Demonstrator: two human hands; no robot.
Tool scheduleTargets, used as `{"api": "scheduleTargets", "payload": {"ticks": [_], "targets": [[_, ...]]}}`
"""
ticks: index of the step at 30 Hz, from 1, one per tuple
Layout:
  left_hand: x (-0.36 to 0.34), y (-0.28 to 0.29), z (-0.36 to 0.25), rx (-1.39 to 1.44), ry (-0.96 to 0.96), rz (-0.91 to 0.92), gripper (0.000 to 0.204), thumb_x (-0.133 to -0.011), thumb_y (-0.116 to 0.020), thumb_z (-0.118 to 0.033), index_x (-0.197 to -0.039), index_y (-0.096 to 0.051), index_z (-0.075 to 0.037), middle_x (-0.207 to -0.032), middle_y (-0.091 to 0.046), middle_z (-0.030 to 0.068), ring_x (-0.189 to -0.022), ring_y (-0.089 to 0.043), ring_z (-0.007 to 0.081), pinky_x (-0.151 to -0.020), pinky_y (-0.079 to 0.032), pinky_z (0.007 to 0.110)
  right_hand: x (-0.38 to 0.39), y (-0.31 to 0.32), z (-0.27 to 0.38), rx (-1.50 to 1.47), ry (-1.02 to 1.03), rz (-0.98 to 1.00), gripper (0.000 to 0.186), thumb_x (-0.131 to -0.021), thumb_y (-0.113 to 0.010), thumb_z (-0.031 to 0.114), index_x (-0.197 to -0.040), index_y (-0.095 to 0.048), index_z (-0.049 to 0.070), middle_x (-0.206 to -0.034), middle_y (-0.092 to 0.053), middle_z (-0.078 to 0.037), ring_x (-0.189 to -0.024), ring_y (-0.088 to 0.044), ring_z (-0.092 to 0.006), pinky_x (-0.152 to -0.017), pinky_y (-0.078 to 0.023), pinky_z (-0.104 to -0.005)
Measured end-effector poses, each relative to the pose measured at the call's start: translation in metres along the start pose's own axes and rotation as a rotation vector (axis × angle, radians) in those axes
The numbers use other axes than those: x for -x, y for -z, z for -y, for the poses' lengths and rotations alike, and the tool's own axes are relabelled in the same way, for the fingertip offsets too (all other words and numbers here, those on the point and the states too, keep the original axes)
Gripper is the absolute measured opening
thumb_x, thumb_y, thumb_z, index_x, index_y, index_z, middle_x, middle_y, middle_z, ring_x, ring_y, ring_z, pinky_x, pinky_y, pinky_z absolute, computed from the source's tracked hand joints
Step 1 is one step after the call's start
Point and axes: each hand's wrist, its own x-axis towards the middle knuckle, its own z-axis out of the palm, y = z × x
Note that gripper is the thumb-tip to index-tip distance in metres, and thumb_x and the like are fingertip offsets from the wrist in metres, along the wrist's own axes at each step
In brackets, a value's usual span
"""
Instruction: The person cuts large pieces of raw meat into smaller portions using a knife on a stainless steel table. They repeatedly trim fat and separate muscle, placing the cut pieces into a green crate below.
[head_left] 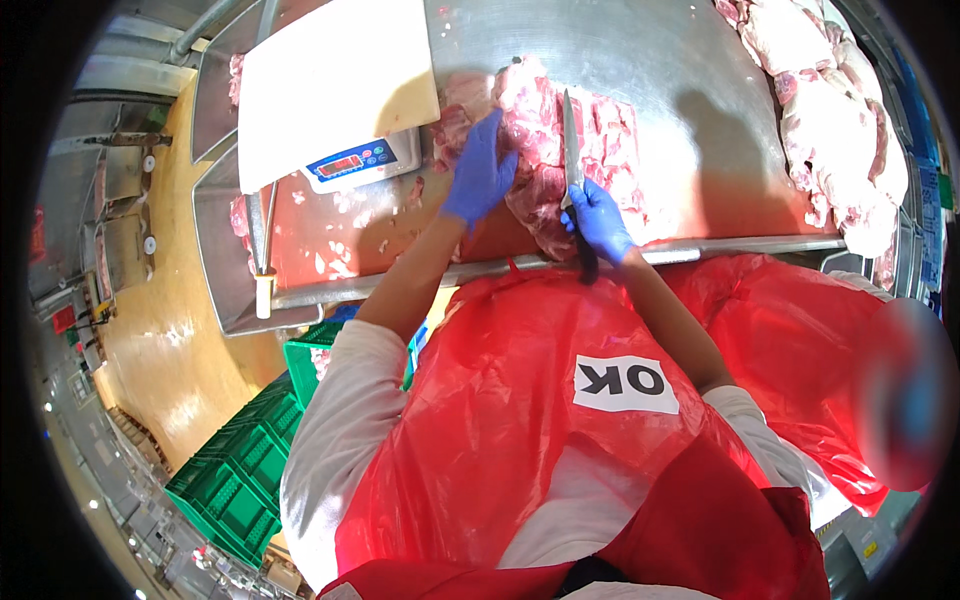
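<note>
My right hand [603,222], in a blue glove, is closed round the dark handle of a knife [571,140]. Its long blade points away from me, over cut pieces of pink raw meat [530,105] on the metal worktable. On the left side of the meat, my left hand [482,172] rests against it. That hand is also gloved in blue, with its fingers stretched out and the thumb apart. Part of the meat lies to the right of the blade, in a flatter, paler slab [612,135].
A digital scale [405,152] stands left of my left hand, below a large white board [335,80]. Meat scraps [340,255] dot the worktable [690,45]. Large meat pieces [830,125] are heaped at right. Green crates [235,470] stand lower left. A person in a red apron [770,320] is close on my right.
</note>
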Motion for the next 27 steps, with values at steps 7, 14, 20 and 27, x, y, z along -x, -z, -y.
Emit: {"api": "scheduleTargets", "payload": {"ticks": [7, 14, 20, 27], "targets": [[-0.072, -0.029, 0.026, 0.034, 0.04, 0.02, 0.04, -0.085, -0.064, -0.015, -0.122, -0.056, 0.001, -0.107, -0.062, 0.0261, -0.095, -0.064, 0.0388, -0.077, -0.053, 0.044, -0.041, 0.053, 0.002, 0.395, 0.104, -0.285, 0.026, -0.102, -0.052, 0.024, -0.095, -0.062, 0.001, -0.074, -0.068, -0.018, -0.068, -0.07, -0.0263, -0.063, -0.053, -0.0395], [-0.079, -0.047, 0.045, 0.078, 0.148, 0.146, 0.017, -0.079, -0.067, -0.019, -0.071, -0.066, -0.004, -0.067, -0.064, 0.0184, -0.066, -0.065, 0.0359, -0.063, -0.053, 0.043, -0.067, 0.08, 0.035, 0.795, 0.292, -0.54, 0.032, -0.099, -0.052, 0.031, -0.098, -0.062, 0.001, -0.087, -0.067, -0.027, -0.084, -0.066, -0.0457, -0.076, -0.051, -0.0508], [-0.108, -0.028, 0.001, -0.298, -0.002, 0.263, 0.017, -0.078, -0.068, -0.02, -0.068, -0.068, -0.006, -0.067, -0.067, 0.0145, -0.061, -0.066, 0.0333, -0.058, -0.052, 0.041, -0.091, -0.005, 0.057, 0.61, 0.305, -0.266, 0.033, -0.098, -0.048, 0.027, -0.098, -0.063, -0.002, -0.091, -0.067, -0.029, -0.089, -0.064, -0.0462, -0.081, -0.05, -0.0529], [-0.083, -0.024, 0.025, 0.05, 0.137, 0.092, 0.018, -0.077, -0.068, -0.019, -0.064, -0.069, -0.007, -0.062, -0.064, 0.0139, -0.056, -0.064, 0.029, -0.057, -0.052, 0.038, -0.03, -0.016, 0.059, 0.663, -0.079, 0.131, 0.037, -0.102, -0.044, 0.028, -0.115, -0.059, -0.003, -0.096, -0.066, -0.03, -0.089, -0.064, -0.0481, -0.079, -0.051, -0.0525]]}}
